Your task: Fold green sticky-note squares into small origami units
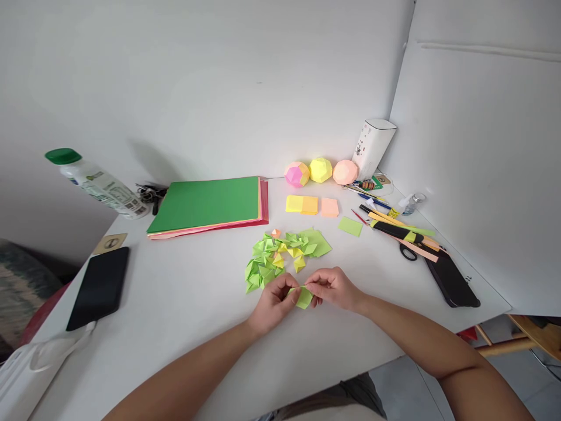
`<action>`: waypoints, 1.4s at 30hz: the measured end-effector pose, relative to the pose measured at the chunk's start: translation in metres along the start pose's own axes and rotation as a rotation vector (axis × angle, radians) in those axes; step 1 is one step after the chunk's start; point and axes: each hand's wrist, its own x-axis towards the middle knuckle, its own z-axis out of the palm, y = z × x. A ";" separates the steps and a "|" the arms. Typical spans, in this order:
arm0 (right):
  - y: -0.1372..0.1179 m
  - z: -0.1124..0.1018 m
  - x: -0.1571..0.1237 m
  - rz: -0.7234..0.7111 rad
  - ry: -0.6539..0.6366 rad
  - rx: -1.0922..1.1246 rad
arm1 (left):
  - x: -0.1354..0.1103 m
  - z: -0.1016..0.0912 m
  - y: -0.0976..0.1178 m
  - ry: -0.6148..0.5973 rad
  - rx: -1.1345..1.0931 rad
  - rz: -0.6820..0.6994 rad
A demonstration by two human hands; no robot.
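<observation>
Between my two hands, close to the front of the table, is a small light-green piece of paper (304, 299). My left hand (277, 299) pinches its left side between thumb and fingers. On the other side, my right hand (333, 287) grips the upper right edge with thumb and forefinger. Just beyond my hands lies a pile of folded green paper pieces (263, 257), with a few yellow folded pieces (299, 264) among them. A stack of flat green paper (319, 243) sits at the pile's right.
Sticky-note pads (302, 204) and paper balls (321, 169) stand at the back. A stack of coloured sheets (210, 202), a tilted-looking bottle (103, 184) and a phone (100, 286) are left. Pens, scissors (408, 251) and a black case (451, 278) lie right.
</observation>
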 end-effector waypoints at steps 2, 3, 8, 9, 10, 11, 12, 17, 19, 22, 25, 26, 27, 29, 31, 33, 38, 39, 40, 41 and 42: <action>0.000 0.001 0.000 0.003 -0.013 -0.018 | -0.001 0.000 0.000 -0.023 0.028 -0.014; 0.000 0.001 -0.001 0.001 -0.013 -0.029 | -0.002 0.001 -0.001 -0.032 0.039 -0.024; 0.000 0.003 -0.002 -0.018 -0.021 -0.063 | -0.004 0.002 -0.002 -0.012 0.062 -0.025; 0.000 0.004 -0.002 -0.018 -0.023 -0.061 | -0.004 0.002 -0.002 -0.001 0.061 -0.023; -0.001 0.003 -0.002 -0.014 -0.027 -0.057 | -0.004 0.002 -0.002 0.008 0.060 -0.024; -0.002 0.003 -0.003 -0.008 -0.027 -0.048 | -0.004 0.002 -0.001 0.019 0.054 -0.027; -0.002 0.003 -0.003 -0.002 -0.026 -0.037 | -0.005 0.002 -0.001 0.034 0.044 -0.031; -0.004 -0.001 -0.002 -0.004 -0.005 0.021 | -0.005 0.000 -0.002 0.104 -0.006 -0.044; -0.003 0.000 -0.002 -0.003 -0.006 0.029 | -0.005 0.000 -0.003 0.061 0.027 -0.030; -0.001 0.003 -0.002 -0.013 -0.009 0.001 | -0.003 0.001 -0.006 0.003 0.108 0.030; -0.002 0.010 -0.002 -0.045 0.007 -0.071 | -0.003 0.002 -0.009 -0.006 0.156 0.080; -0.003 0.011 -0.001 -0.059 0.016 -0.107 | -0.004 0.003 -0.009 -0.009 0.168 0.093; -0.004 0.013 -0.001 -0.078 0.026 -0.145 | -0.004 0.003 -0.009 -0.016 0.178 0.106; -0.006 0.014 0.000 -0.126 0.044 -0.217 | -0.005 0.003 -0.008 -0.027 0.191 0.126; -0.007 0.011 0.000 -0.154 0.052 -0.253 | -0.006 0.003 -0.006 -0.016 0.184 0.126; -0.006 0.004 0.002 -0.126 0.049 -0.244 | -0.006 0.002 -0.004 0.022 0.153 0.110; -0.003 -0.018 0.006 0.005 0.102 -0.112 | -0.002 -0.005 -0.007 0.142 0.008 0.047; -0.003 -0.020 0.006 0.007 0.121 -0.082 | -0.002 -0.006 -0.008 0.154 -0.017 0.031; -0.002 -0.021 0.006 0.001 0.127 -0.051 | -0.001 -0.007 -0.009 0.155 -0.036 0.017; -0.002 -0.021 0.006 -0.008 0.114 -0.021 | -0.001 -0.007 -0.010 0.148 -0.049 0.006; -0.001 -0.019 0.005 -0.018 0.085 0.008 | -0.001 -0.007 -0.011 0.137 -0.057 -0.001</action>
